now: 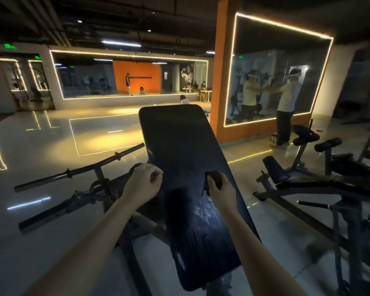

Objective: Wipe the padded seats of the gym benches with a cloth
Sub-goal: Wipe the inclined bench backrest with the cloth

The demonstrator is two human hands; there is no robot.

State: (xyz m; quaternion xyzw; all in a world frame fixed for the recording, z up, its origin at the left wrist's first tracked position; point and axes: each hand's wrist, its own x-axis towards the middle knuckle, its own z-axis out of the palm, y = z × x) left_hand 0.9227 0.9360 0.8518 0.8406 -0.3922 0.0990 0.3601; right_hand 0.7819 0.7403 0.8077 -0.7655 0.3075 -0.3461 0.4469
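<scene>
A long black padded bench seat (179,146) runs from the bottom centre up and away from me, shiny and streaked with wet patches near its middle. My right hand (219,185) grips a dark bunched cloth (212,178) and holds it against the pad's right half. My left hand (145,180) sits at the pad's left edge with its fingers curled; whether it grips the edge is unclear.
A barbell (77,170) and dark frame parts lie left of the bench. Another bench machine (308,178) with roller pads stands to the right. A person (285,107) stands by the orange mirrored pillar (220,86). Glossy open floor stretches ahead on the left.
</scene>
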